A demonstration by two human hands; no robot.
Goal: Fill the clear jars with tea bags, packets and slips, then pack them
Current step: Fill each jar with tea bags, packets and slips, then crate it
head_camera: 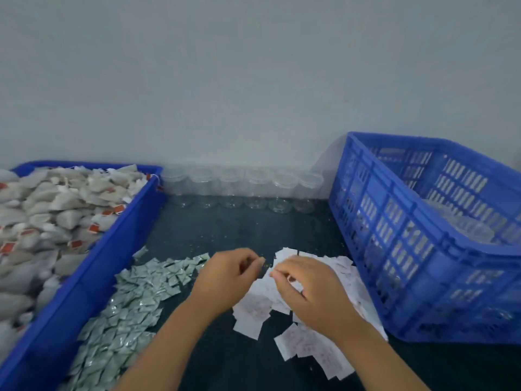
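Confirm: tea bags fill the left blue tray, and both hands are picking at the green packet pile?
No. The head view shows the left hand and right hand over the white slips, not the packets; tea bags fill the left blue tray.

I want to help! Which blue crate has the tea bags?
The low left crate, heaped with tea bags; the tall slotted right crate holds clear jars.
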